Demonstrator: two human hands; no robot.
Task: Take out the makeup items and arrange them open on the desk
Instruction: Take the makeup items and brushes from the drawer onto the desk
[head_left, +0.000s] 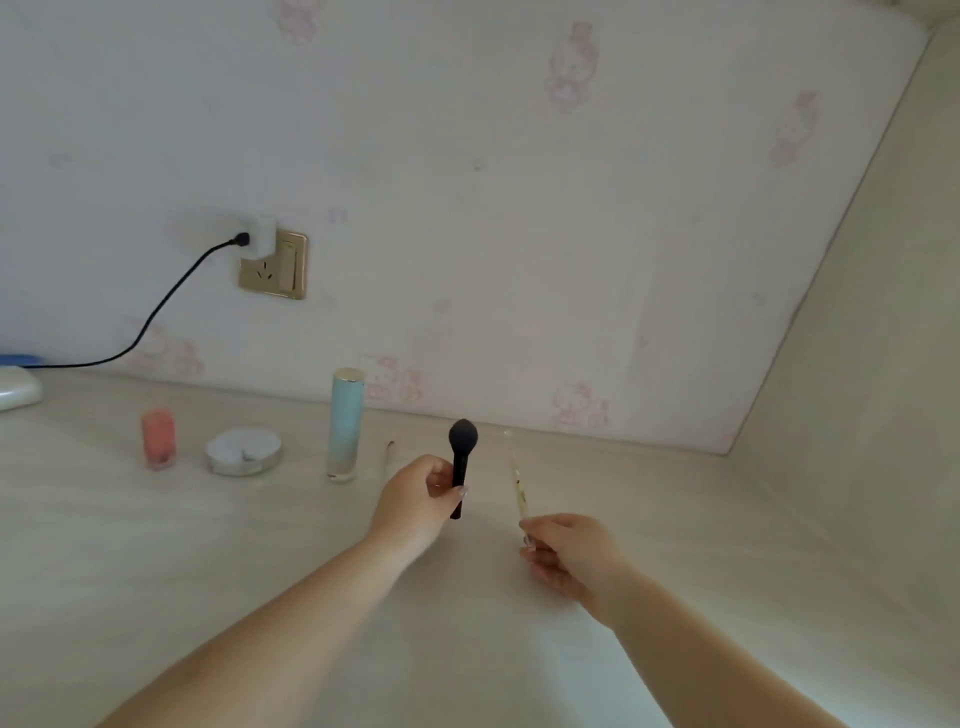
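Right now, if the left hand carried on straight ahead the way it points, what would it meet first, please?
Probably nothing on the desk: the left hand, gripping the black round-headed makeup brush, points toward the cartoon-patterned wall. The tall turquoise tube stands left of that line, though depth is unclear.

Pale wood-grain desk (156, 561) across the lower frame, pink cartoon-print wallpaper (519, 208) behind, plain cream side wall (883, 364) at 3 o'clock, gold wall socket (274, 265) at 10 o'clock with white plug (262, 236) and black cable (156, 312), soft even light.

A compact (243, 452) lies on the desk (156, 545), left of the tall tube (345, 423). A small bottle (158, 439) stands farther left of the tube.
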